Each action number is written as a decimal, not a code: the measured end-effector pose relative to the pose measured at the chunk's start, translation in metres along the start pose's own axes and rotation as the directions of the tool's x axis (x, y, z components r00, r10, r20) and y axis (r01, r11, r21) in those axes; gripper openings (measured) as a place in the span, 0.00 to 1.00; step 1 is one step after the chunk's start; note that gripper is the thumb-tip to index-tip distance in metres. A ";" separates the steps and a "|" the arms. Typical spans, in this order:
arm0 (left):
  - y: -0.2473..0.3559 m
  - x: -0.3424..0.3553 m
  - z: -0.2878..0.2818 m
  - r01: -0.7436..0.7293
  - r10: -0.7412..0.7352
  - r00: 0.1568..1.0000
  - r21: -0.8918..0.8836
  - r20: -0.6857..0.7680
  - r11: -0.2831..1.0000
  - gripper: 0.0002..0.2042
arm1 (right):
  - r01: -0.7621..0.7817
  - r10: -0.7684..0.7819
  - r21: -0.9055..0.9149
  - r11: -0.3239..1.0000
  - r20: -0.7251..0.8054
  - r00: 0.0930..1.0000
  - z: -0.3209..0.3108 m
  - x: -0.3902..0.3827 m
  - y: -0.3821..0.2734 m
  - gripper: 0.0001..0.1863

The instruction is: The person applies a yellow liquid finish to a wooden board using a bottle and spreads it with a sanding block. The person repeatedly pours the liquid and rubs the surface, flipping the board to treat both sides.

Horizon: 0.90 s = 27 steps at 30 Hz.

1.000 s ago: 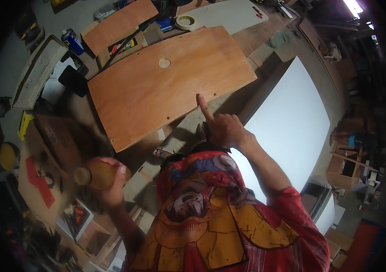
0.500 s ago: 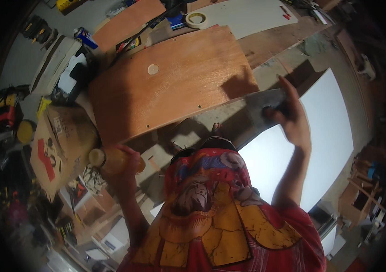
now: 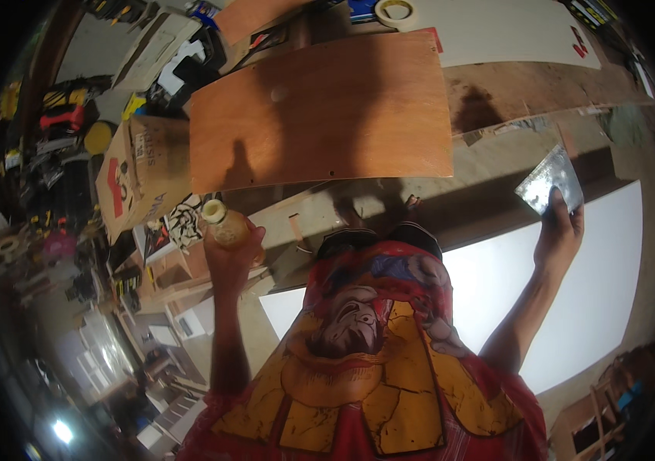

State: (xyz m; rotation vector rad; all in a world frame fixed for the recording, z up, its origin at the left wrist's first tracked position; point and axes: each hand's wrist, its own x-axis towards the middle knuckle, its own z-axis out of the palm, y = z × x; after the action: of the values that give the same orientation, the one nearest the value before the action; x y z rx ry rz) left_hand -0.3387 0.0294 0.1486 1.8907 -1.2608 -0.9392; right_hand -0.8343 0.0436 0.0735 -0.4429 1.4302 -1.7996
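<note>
My left hand (image 3: pixel 237 260) is wrapped round a bottle (image 3: pixel 224 223) with amber contents. Its pale mouth points up toward me, in front of a cardboard box. Out to the right, my right hand (image 3: pixel 560 238) pinches a thin, shiny flat metal plate (image 3: pixel 549 181) by its near edge, thumb on its face. The plate is over the gap beyond a white board. Between the two hands, farther off, lies a brown wooden panel (image 3: pixel 412 115) with small holes near its edge and shadows across it. Neither hand touches the panel.
A large white board (image 3: pixel 581 292) lies at the right, under my right forearm. The cardboard box (image 3: pixel 143 169) stands left of the panel. A tape roll (image 3: pixel 394 12) and a pale sheet (image 3: pixel 497 38) lie at the back. Tools and a yellow disc (image 3: pixel 98 138) crowd the left.
My right hand has moved outward to the right, and the metal plate now shows its shiny face. The bottle's mouth has turned more upward. The whole view has shifted.
</note>
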 end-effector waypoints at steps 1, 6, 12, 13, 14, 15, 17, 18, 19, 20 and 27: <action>-0.008 -0.009 0.005 0.014 -0.019 0.997 -0.074 -0.076 0.997 0.14 | -0.020 0.021 0.016 1.000 -0.048 0.999 -0.003 0.003 0.001 0.14; -0.036 -0.048 0.026 0.026 -0.175 0.945 -0.468 -0.278 0.883 0.13 | -0.084 0.083 -0.062 0.995 -0.011 0.996 0.013 0.011 -0.004 0.29; -0.040 -0.060 0.022 -0.078 -0.298 0.812 -0.600 -0.502 0.796 0.12 | 0.076 -0.055 -0.071 0.995 0.263 0.963 0.095 0.033 -0.037 0.34; -0.041 -0.061 0.019 -0.126 -0.293 0.804 -0.630 -0.517 0.767 0.12 | 0.130 -0.091 -0.110 0.985 0.306 0.948 0.110 0.033 -0.042 0.33; -0.043 -0.062 0.011 -0.181 -0.253 0.795 -0.613 -0.552 0.769 0.12 | 0.117 -0.078 -0.082 0.990 0.370 0.926 0.124 0.029 -0.047 0.30; -0.045 -0.063 0.005 -0.205 -0.238 0.785 -0.603 -0.571 0.771 0.12 | 0.181 -0.115 -0.110 0.977 0.439 0.891 0.138 0.026 -0.050 0.28; -0.052 -0.057 -0.009 -0.272 -0.190 0.731 -0.534 -0.656 0.800 0.12 | 0.273 -0.152 -0.176 0.946 0.504 0.850 0.162 0.014 -0.052 0.24; -0.056 -0.054 -0.017 -0.310 -0.139 0.703 -0.478 -0.697 0.822 0.12 | 0.321 -0.176 -0.204 0.925 0.519 0.836 0.171 0.007 -0.049 0.22; -0.061 -0.049 -0.025 -0.322 -0.108 0.674 -0.423 -0.730 0.847 0.13 | 0.384 -0.215 -0.228 0.895 0.533 0.818 0.179 0.000 -0.045 0.19; -0.068 -0.043 -0.033 -0.350 -0.051 0.647 -0.355 -0.761 0.867 0.13 | 0.274 -0.132 -0.202 0.940 0.527 0.840 0.186 -0.006 -0.040 0.16; -0.130 0.047 -0.093 -0.318 -0.042 0.755 -0.422 -0.654 0.849 0.19 | 0.137 -0.137 0.001 0.991 0.003 0.991 0.154 0.010 0.001 0.21</action>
State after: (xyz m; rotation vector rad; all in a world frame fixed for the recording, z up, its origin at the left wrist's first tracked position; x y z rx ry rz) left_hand -0.1875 0.0384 0.0787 1.4542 -0.6287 -0.3987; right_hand -0.7346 -0.0657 0.1181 -0.5556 1.4269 -1.9072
